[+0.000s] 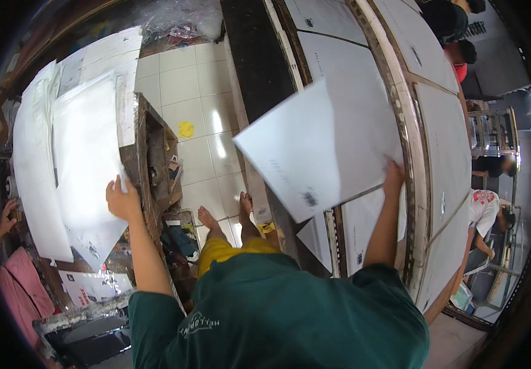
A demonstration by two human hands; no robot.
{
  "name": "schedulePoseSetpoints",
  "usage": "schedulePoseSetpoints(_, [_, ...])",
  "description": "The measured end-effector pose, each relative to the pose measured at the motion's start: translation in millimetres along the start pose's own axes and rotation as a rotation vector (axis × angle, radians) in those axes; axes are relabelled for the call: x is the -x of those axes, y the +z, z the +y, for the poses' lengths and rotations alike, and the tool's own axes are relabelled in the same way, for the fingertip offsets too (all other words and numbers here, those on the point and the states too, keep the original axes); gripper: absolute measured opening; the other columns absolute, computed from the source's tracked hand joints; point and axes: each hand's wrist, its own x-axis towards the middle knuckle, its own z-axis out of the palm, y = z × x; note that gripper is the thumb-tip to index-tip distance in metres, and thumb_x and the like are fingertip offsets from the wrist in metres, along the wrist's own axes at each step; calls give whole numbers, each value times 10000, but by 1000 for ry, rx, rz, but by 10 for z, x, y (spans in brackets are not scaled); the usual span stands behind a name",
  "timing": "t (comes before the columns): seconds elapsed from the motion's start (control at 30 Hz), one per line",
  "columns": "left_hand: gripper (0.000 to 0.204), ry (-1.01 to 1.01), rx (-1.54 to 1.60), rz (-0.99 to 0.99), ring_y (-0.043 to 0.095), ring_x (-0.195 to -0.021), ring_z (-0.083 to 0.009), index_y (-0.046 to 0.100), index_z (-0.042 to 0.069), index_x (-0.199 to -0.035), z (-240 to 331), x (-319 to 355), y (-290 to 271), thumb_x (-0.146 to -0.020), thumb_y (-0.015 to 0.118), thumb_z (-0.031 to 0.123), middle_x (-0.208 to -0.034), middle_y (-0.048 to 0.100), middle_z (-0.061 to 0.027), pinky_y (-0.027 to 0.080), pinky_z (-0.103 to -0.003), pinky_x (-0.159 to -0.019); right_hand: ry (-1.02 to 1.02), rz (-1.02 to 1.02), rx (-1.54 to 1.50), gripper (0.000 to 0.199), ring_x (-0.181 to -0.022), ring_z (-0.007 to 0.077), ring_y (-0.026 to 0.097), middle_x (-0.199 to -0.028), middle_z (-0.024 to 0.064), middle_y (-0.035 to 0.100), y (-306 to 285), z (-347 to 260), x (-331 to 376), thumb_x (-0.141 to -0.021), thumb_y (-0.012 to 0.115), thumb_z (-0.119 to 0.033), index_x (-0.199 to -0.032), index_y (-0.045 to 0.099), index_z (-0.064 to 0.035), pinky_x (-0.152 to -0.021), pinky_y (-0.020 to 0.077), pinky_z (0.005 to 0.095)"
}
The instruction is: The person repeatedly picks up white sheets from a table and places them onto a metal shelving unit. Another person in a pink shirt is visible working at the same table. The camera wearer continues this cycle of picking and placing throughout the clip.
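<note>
The right hand (393,174) grips the lower right edge of a large white sheet (321,147), fingers closed on it, holding it tilted in the air above the long printing table (410,154). That table carries a row of similar white sheets (444,154) laid flat in its framed bays, one per bay.

Left of the table, across the tiled floor (198,123), the left hand (121,198) rests on the edge of a stack of white sheets (84,160) on a wooden stand (149,154); its fingers curl against the pile, though whether they pinch a sheet cannot be told. The stand's open side compartment (166,166) holds small cluttered items, too small to identify.
</note>
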Motion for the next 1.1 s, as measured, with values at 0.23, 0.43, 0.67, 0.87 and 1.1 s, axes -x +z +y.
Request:
schedulePoseSetpoints(0.23, [258, -12, 240, -3, 562, -734, -208, 657, 35, -992, 232, -81, -211, -884, 541, 238, -846, 594, -78, 441, -303, -640, 385, 432, -619, 542, -954, 190, 543, -1187, 99, 511, -809, 1874, -189, -751, 418, 46, -1281, 446, -65, -781, 456, 297])
schedulePoseSetpoints(0.43, [211, 44, 629, -87, 452, -649, -102, 628, -46, -944, 1027, 20, -643, -897, 535, 137, -750, 544, -52, 360, -222, -565, 425, 391, -373, 533, -899, 156, 495, -1118, 64, 538, -507, 1739, -270, -787, 503, -88, -1313, 420, -71, -759, 392, 275])
schedulePoseSetpoints(0.67, [208, 120, 782, -141, 439, -669, -98, 603, -75, -906, 1481, 149, -959, -900, 527, 118, -766, 529, -49, 358, -218, -599, 512, 482, -470, 698, -689, 85, 440, -942, 6, 532, -380, 1621, -332, -695, 478, 29, -1357, 395, -177, -600, 375, 221])
schedulePoseSetpoints(0.87, [214, 129, 923, -156, 437, -700, -108, 580, -102, -874, 1595, 196, -1151, -897, 522, 103, -781, 522, -57, 351, -229, -620, 426, 418, -481, 692, -683, 95, 442, -964, 10, 525, -454, 1758, -404, -684, 479, 32, -1345, 417, -163, -599, 384, 221])
schedulePoseSetpoints(1.1, [206, 71, 1010, -218, 423, -714, -108, 561, -101, -837, 1639, 171, -1312, -902, 502, 85, -775, 507, -55, 341, -221, -651, 472, 451, -362, 722, -689, 120, 456, -990, 45, 529, -417, 1550, -480, -656, 453, 58, -1343, 422, -160, -608, 409, 233])
